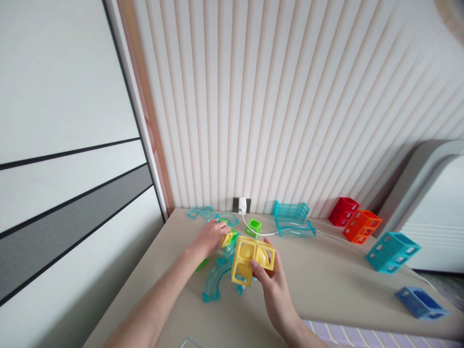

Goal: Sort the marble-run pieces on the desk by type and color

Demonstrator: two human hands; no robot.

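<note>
My right hand (277, 285) grips a yellow plastic cube block (252, 258) with round openings, held just above the beige table (326, 285). My left hand (210, 238) is closed over a small yellow-green piece (229, 238) lying on the table further back. A clear teal curved track piece (214, 282) lies between my two hands, partly under the yellow block.
A green cube (254, 226) and teal track pieces (292, 220) sit near the ribbed wall. A white charger (242, 205) with its cable is plugged in there. Red (343, 211), orange (361, 226), teal (392, 251) and blue (420, 302) block frames lie at the right.
</note>
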